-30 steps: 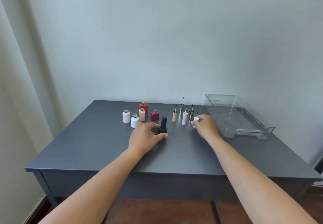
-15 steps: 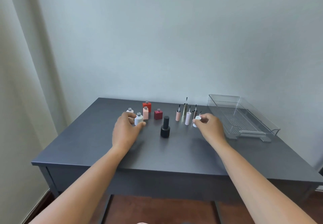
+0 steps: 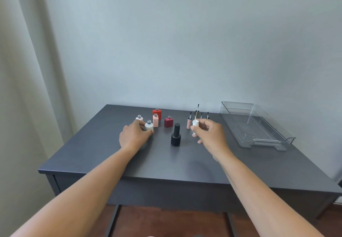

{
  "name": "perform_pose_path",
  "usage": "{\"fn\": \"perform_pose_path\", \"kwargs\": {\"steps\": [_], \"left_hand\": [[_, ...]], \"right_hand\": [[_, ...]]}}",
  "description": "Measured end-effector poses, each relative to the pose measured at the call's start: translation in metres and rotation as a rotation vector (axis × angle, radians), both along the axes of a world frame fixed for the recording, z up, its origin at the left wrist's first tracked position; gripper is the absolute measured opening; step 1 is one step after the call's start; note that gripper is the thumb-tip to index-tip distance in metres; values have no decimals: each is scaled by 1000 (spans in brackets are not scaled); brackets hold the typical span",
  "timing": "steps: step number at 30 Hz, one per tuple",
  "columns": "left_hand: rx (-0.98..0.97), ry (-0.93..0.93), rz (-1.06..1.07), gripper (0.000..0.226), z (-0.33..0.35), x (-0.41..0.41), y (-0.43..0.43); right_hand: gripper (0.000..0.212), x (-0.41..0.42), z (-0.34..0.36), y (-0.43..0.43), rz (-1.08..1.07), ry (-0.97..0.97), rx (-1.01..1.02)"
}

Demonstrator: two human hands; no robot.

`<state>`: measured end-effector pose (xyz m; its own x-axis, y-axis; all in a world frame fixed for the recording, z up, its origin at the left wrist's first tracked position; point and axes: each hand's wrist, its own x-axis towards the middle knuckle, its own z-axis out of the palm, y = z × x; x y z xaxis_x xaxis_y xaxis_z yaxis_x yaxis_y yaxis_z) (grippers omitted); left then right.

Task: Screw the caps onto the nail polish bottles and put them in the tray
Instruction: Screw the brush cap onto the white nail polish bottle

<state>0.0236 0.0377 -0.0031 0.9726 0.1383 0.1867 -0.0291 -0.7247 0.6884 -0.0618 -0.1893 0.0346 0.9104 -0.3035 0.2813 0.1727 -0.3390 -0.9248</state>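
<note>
Head view: left hand (image 3: 135, 137) grips the white bottle (image 3: 149, 125), right hand (image 3: 212, 137) pinches a white cap (image 3: 195, 123). Best keep the bottle upright and thread gently.

soft even daylight, sharp, wide-angle edge distortion.

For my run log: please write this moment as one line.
left hand: grips white bottle | right hand: holds white cap | black bottle: capped, standing on table, not in tray
</note>
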Motion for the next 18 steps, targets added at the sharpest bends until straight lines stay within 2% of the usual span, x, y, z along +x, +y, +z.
{"fn": "perform_pose_path", "kwargs": {"steps": [6, 12, 18], "left_hand": [[-189, -96, -79, 27, 4, -15, -1], [-214, -223, -167, 24, 15, -39, -11], [-243, -258, -218, 26, 21, -48, -17]], "right_hand": [[19, -2, 6, 6, 26, -44, -15], [17, -1, 7, 14, 46, -86, -244], [19, -2, 6, 17, 14, -115, -449]]}}
